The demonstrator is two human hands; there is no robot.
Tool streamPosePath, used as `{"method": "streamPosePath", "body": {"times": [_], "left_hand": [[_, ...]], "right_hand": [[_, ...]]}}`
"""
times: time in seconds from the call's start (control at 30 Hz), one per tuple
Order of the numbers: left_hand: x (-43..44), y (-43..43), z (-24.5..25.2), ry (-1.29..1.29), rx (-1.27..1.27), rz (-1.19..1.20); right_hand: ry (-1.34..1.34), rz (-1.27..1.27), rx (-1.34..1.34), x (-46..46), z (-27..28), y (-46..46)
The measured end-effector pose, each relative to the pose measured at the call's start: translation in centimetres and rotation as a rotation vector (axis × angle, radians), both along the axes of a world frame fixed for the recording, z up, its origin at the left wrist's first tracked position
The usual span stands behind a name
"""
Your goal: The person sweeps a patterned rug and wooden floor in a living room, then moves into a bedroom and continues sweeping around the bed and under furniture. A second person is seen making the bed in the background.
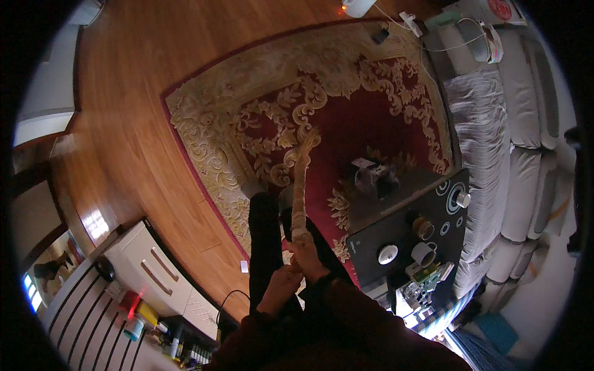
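A long, narrow, pale tan object (299, 190), perhaps wrapped, stretches away from me over the rug, its far end frayed. My right hand (307, 257) is closed around its near part. Just below and to the left, touching or nearly touching the right hand, my left hand (280, 288) has its fingers curled; its grip on the object's lower end is partly hidden. Both hands are over my dark-clothed legs (265, 232).
A patterned red and beige rug (352, 111) lies on the wooden floor (139, 92). At right, a dark table (371, 259) holds a mug (423, 254), a jar (423, 228), a white lid (388, 254) and circuit boards (422, 283), beside a grey sofa (524, 102). A pale cabinet (148, 269) stands at lower left.
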State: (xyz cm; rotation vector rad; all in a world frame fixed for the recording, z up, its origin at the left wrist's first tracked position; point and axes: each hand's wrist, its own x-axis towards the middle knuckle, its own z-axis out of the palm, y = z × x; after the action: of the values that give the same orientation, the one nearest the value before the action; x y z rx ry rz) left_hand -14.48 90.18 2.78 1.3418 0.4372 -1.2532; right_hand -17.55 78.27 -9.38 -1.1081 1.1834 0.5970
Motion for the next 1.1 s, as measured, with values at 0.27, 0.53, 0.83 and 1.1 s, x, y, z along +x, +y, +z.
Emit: {"method": "streamPosePath", "body": {"times": [0.27,0.53,0.83,1.1], "left_hand": [[3.7,7.5,-1.5,-0.537,0.193,-0.185],[7.3,9.7,1.8,-0.151,0.401,0.276],[10.5,6.5,-6.3,-0.611,0.080,-0.446],[12.3,10.2,-3.1,-0.374,0.405,-0.076]], "right_hand": [[0.079,0.173,0.405,9.5,-3.2,7.0],[-0.565,0.188,0.437,15.1,-2.3,15.4],[0.050,-0.039,0.046,13.8,-2.0,2.6],[-1.027,0.758,-0.321,16.2,-10.0,9.8]]}}
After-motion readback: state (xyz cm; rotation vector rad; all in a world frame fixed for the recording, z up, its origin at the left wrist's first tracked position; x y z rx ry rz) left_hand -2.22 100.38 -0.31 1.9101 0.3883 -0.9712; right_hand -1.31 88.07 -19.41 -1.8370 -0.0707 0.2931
